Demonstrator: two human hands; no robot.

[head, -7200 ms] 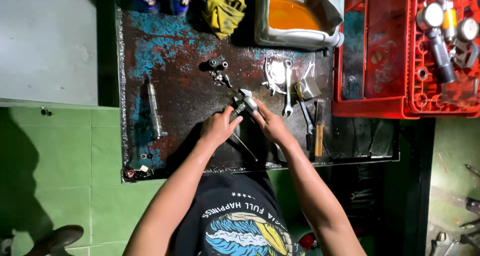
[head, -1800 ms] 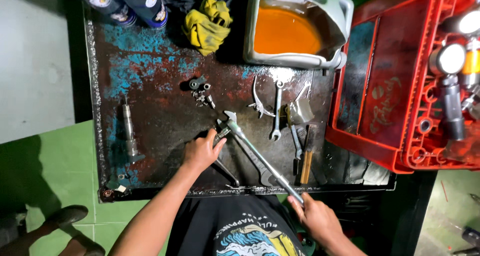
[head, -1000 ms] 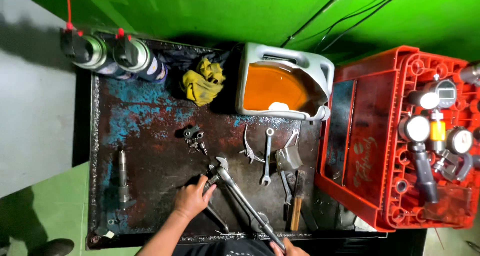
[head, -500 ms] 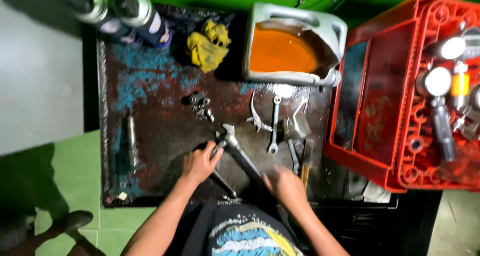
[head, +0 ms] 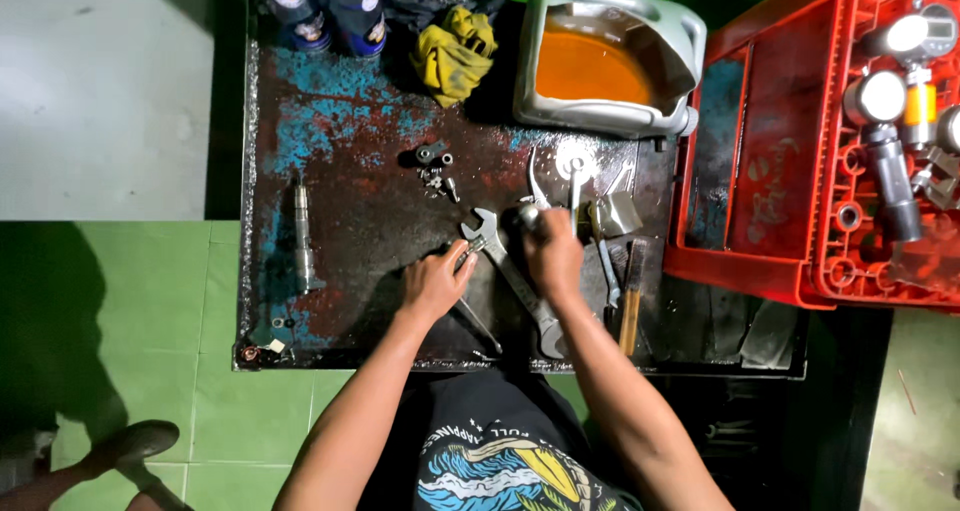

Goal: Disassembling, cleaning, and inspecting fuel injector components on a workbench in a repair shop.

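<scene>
Behind right hand point(head: 553, 258), oil-filled jug point(head: 605, 63)

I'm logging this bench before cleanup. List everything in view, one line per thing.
metal tray: one, dark with blue and rust patches, centre
large wrench: one, silver, between the hands
spray cans: two, dark blue, tray's top left
rag: one, yellow, top of tray
tub: one, grey, holding orange liquid, top centre
crate: one, red, right, holding gauges
long metal rod: one, grey, tray's left
small parts: a few, dark, mid-tray
left hand: at the wrench head
right hand: grip on a small metal part
</scene>
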